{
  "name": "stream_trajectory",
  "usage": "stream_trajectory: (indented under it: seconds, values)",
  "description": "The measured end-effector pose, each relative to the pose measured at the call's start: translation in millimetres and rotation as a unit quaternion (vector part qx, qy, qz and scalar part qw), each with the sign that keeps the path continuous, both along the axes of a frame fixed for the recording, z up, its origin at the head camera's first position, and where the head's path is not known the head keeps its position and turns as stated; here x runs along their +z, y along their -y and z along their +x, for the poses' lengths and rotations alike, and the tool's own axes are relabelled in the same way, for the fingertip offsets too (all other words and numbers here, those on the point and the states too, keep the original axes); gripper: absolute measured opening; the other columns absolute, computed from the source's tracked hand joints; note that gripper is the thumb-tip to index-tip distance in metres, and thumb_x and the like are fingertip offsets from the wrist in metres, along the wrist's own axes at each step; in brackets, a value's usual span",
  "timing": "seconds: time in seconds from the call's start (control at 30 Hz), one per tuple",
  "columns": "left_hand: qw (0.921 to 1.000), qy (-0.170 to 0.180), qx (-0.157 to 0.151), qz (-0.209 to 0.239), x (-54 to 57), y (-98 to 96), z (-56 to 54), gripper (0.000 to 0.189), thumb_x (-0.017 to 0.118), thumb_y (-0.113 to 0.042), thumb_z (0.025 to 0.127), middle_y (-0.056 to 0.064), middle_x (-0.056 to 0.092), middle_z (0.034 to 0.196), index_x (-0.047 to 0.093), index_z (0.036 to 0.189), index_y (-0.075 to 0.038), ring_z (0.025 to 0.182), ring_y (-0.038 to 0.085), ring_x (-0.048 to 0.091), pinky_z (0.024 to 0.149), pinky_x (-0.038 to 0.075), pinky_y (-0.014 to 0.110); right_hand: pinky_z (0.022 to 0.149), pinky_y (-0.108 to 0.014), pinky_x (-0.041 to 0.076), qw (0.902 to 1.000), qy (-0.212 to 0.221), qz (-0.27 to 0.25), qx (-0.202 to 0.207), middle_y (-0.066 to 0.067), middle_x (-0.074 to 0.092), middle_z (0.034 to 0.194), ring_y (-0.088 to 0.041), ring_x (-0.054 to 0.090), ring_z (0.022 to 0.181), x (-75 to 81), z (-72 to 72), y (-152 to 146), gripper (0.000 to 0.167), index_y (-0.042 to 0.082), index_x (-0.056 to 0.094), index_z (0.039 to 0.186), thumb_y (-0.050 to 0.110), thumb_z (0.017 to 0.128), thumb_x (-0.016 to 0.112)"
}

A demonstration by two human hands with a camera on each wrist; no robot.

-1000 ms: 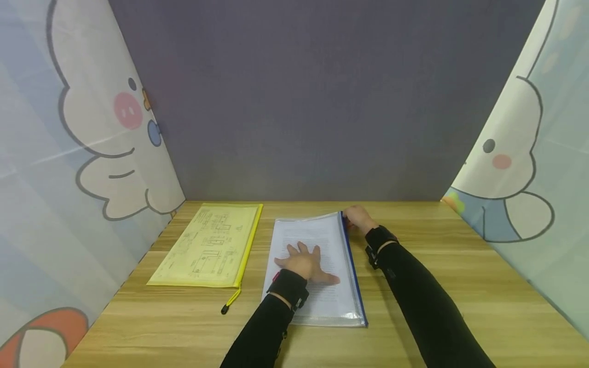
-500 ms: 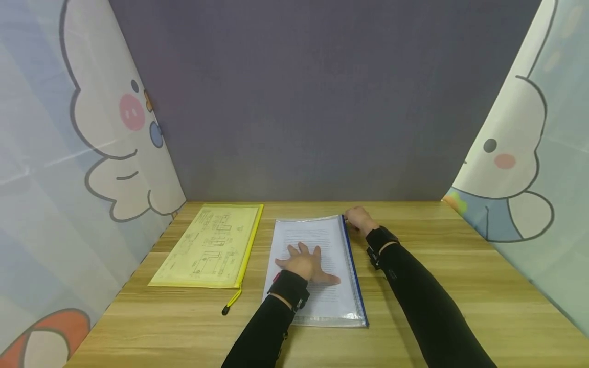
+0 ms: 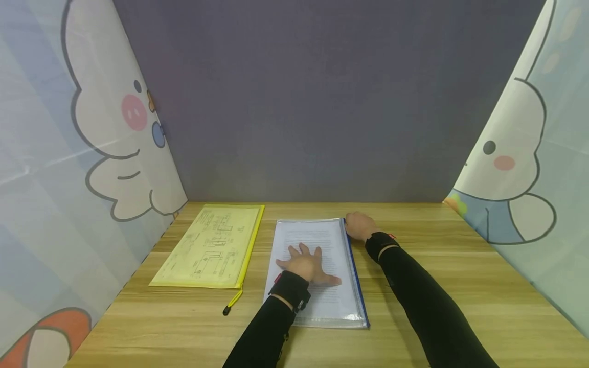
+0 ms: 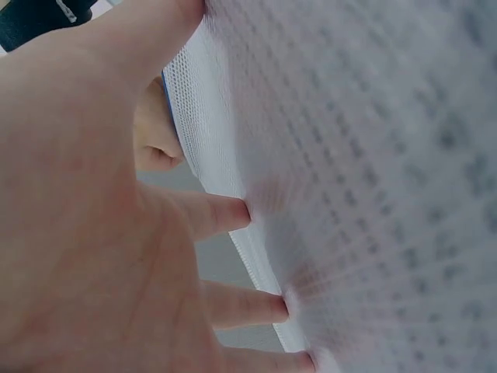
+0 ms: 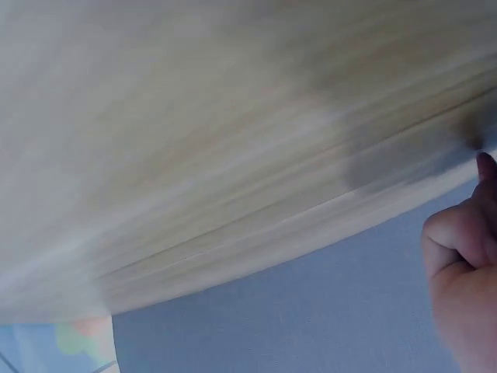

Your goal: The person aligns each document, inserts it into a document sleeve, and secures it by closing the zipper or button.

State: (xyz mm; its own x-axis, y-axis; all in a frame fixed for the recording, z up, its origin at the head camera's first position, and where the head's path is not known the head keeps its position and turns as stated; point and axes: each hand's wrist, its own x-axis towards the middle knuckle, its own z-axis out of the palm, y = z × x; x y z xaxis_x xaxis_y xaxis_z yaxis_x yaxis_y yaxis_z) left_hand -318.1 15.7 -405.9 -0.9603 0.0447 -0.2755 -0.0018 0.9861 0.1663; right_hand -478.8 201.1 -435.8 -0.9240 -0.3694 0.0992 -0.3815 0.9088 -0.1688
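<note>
A clear zip folder (image 3: pixel 322 304) with a blue zipper edge lies on the table, printed paper showing inside. My left hand (image 3: pixel 306 266) presses flat on its middle with fingers spread; in the left wrist view, the fingertips (image 4: pixel 268 307) dent the mesh-textured plastic over the print. At the folder's far right corner, my right hand (image 3: pixel 361 226) grips the end of the blue zipper (image 3: pixel 353 266) with curled fingers. The pull itself is hidden by the hand. In the right wrist view, the right hand (image 5: pixel 466 264) shows curled, fingertips close to the table surface.
Left of the clear folder lies a yellow zip folder (image 3: pixel 213 248) holding a sheet of technical drawings, its corded pull (image 3: pixel 232 301) toward me. A grey panel (image 3: pixel 303 102) stands behind the wooden table (image 3: pixel 437 286). Cartoon-printed cloths (image 3: pixel 501 153) flank both sides.
My right hand has shifted slightly toward me and turned, and the folder's far right corner sits lower. My left hand keeps its place on the folder.
</note>
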Motion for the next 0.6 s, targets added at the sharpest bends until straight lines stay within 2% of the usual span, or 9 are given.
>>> stream_trajectory:
  seconds: [0.13, 0.33, 0.6]
  values:
    - [1.0000, 0.002, -0.001, 0.000, 0.2, -0.1, 0.0, 0.109, 0.070, -0.081, 0.073, 0.021, 0.020, 0.166, 0.034, 0.160, -0.027, 0.150, 0.050, 0.015, 0.103, 0.023, 0.082, 0.078, -0.050, 0.057, 0.9997, 0.001, 0.021, 0.013, -0.019, 0.067, 0.097, -0.034, 0.068, 0.094, 0.2, 1.4, -2.0, 0.024, -0.003, 0.064, 0.103, 0.012, 0.103, 0.045]
    - [1.0000, 0.004, -0.002, -0.002, 1.3, 0.6, -0.5, 0.109, 0.069, -0.081, 0.073, 0.021, 0.019, 0.166, 0.033, 0.161, -0.026, 0.150, 0.050, 0.014, 0.103, 0.023, 0.083, 0.076, -0.048, 0.057, 0.9994, -0.004, 0.019, 0.028, -0.015, 0.067, 0.093, -0.030, 0.067, 0.089, -1.8, 1.9, -4.6, 0.023, -0.002, 0.063, 0.106, 0.013, 0.103, 0.046]
    - [1.0000, 0.002, -0.003, 0.001, 2.7, 1.2, 1.9, 0.108, 0.069, -0.080, 0.074, 0.022, 0.020, 0.166, 0.034, 0.160, -0.026, 0.150, 0.051, 0.015, 0.103, 0.023, 0.082, 0.079, -0.048, 0.057, 0.9984, -0.014, 0.028, 0.047, -0.016, 0.069, 0.099, -0.031, 0.069, 0.095, -8.3, 7.0, -9.1, 0.022, 0.000, 0.063, 0.109, 0.014, 0.104, 0.048]
